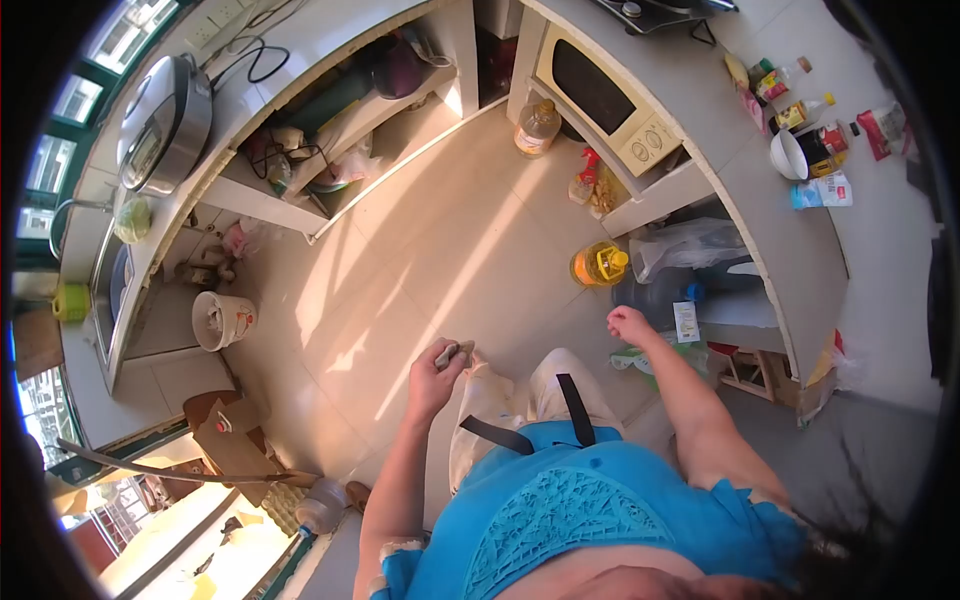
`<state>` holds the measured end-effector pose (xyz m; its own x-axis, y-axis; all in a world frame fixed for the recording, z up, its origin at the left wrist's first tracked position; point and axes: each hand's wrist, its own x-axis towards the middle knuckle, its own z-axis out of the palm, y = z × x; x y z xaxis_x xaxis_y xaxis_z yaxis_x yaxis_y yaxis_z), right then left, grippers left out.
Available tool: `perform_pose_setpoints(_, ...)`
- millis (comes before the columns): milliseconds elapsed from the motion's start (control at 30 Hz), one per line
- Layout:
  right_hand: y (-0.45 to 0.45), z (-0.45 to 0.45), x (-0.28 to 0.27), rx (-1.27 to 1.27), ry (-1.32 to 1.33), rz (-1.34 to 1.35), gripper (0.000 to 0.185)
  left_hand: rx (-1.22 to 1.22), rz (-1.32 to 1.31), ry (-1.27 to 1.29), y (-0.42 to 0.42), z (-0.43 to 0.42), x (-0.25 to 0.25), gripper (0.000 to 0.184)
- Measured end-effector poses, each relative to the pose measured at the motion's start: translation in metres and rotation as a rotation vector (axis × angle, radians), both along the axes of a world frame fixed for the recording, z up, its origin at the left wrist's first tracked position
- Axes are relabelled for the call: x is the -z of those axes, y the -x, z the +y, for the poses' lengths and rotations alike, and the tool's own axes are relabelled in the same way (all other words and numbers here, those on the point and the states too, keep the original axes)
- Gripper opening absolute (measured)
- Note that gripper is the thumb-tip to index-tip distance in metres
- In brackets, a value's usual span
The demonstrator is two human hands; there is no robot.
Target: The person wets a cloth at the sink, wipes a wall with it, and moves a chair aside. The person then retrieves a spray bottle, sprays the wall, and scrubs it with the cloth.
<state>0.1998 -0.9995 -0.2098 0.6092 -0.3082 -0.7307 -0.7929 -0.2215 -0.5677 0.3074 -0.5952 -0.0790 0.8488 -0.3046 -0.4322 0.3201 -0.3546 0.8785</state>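
My left hand [432, 382] is closed around a small grey-beige bundle [456, 353], perhaps a folded cloth, held in front of my left thigh; its exact kind is hard to make out. Out to the right, my right hand [627, 324] hangs in the air with its fingers curled in, and nothing shows in it. The thing nearest that hand is a large clear water bottle [650, 296] lying in the lower shelf opening. Just beyond stands a yellow cooking oil bottle [598, 264] on the floor.
A tiled floor [400, 240] spreads before me inside a curved counter. Along it are a white bucket [222, 322], a rice cooker [165, 125], a microwave [600, 95], a red-topped spray bottle [585, 180] and another large bottle [537, 128]. Cardboard [225, 440] leans at lower left.
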Motion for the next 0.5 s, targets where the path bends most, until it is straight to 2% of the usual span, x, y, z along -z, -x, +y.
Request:
perform_pose_setpoints(100,-0.060,-0.007,-0.003,0.035,-0.031,0.000,0.012,-0.008,0.008,0.008,-0.057,-0.024,0.005,0.014)
perform_pose_setpoints(267,-0.141,-0.059,0.064,0.043,-0.156,0.027,0.011,-0.079,0.041,0.008,-0.130,-0.075,0.031,0.014)
perform_pose_setpoints(367,-0.188,-0.093,0.093,-0.010,-0.087,0.038,0.007,-0.087,-0.039,-0.092,-0.166,-0.111,0.048,0.015)
perform_pose_setpoints(500,-0.243,-0.128,0.136,0.116,-0.093,0.010,0.007,-0.124,-0.079,-0.109,-0.202,-0.145,0.088,0.016)
